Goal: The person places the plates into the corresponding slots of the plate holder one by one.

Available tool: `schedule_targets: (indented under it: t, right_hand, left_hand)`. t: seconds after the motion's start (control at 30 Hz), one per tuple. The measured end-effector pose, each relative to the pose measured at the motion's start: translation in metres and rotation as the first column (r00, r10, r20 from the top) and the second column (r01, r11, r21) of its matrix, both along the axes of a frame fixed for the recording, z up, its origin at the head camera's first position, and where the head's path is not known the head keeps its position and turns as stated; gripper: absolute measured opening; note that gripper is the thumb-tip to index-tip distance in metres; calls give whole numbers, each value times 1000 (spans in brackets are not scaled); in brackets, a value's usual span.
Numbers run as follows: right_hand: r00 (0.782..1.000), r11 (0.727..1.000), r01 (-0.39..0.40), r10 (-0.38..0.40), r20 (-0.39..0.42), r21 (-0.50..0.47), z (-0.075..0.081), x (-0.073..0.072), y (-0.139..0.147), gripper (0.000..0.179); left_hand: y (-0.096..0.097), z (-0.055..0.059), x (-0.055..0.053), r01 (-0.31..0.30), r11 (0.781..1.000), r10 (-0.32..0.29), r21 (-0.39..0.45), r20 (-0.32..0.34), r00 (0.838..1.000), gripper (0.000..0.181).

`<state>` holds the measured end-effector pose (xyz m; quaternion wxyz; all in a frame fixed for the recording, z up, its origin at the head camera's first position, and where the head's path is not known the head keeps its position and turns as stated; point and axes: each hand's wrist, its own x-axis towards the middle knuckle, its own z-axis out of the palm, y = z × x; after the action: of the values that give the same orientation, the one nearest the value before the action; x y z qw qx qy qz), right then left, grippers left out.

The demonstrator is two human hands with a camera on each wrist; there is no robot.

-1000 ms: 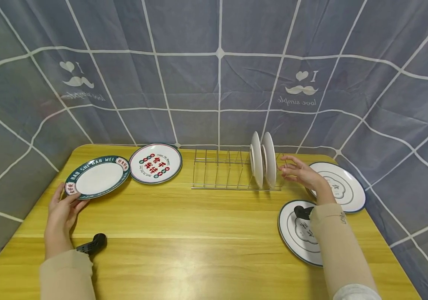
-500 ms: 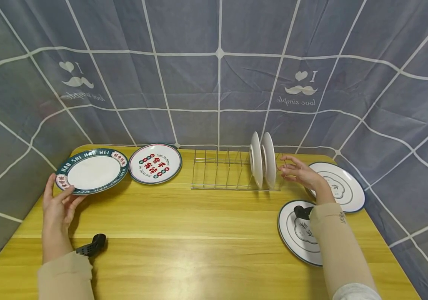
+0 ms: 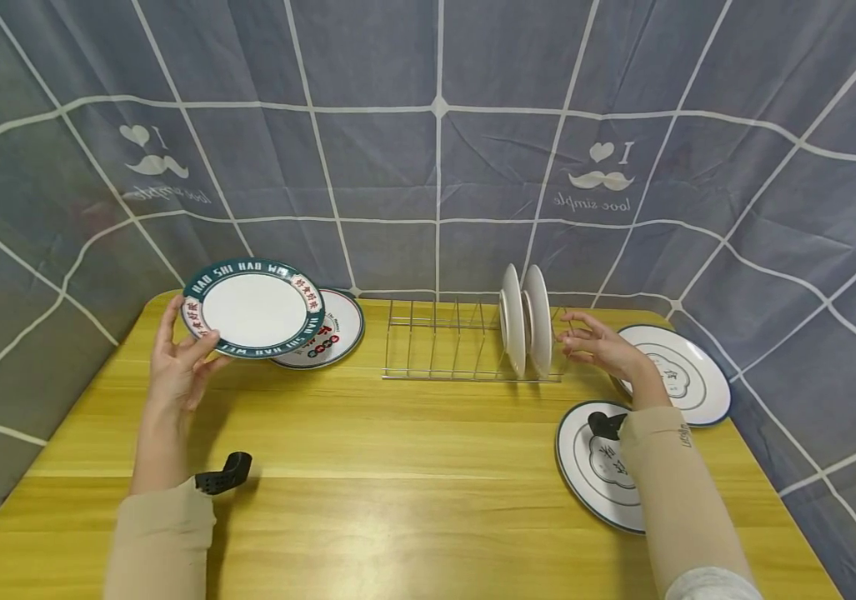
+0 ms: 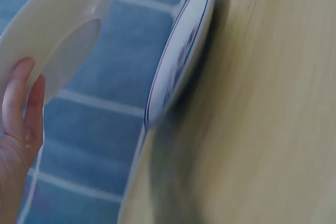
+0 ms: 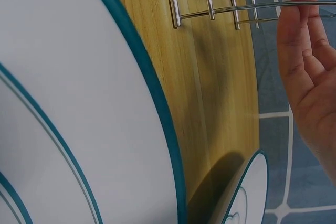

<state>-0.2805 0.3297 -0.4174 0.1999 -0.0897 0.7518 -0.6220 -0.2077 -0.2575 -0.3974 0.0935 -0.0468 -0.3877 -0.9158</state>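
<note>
My left hand (image 3: 176, 364) pinches the rim of an oval plate (image 3: 253, 310) with a dark green lettered border. In the left wrist view, fingers (image 4: 14, 98) support the pale underside of the raised plate (image 4: 63, 30). Below it, partly covered, lies a white plate with red characters (image 3: 348, 327). My right hand (image 3: 608, 344) is at the right end of a wire dish rack (image 3: 435, 350), its curled fingers gripping the end wire (image 5: 268, 7). Two white plates (image 3: 515, 321) stand upright in the rack's right slots.
Two blue-rimmed white plates lie at the right: one farther back (image 3: 698, 379), the other nearer (image 3: 585, 467) and partly under the right sleeve (image 3: 686, 492). A grey checked curtain (image 3: 367, 167) hangs behind the wooden table (image 3: 397, 500).
My left hand has lifted the green-bordered oval plate off the table's left side and carried it right, over the red-character plate. My right hand stays at the rack.
</note>
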Motion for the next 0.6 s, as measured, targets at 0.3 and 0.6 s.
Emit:
schedule_targets:
  t: [0.3,0.6]
  right_hand:
    - [1000,1000,-10,10,-18,-26,0,1,1,38]
    - [1000,1000,2,-2,-7,-22,-3,0,1,44]
  left_hand:
    - [58,13,-18,50,970,-51,-237,4,999,75]
    - [116,22,-32,91,919,-114,-383,-37,993,75]
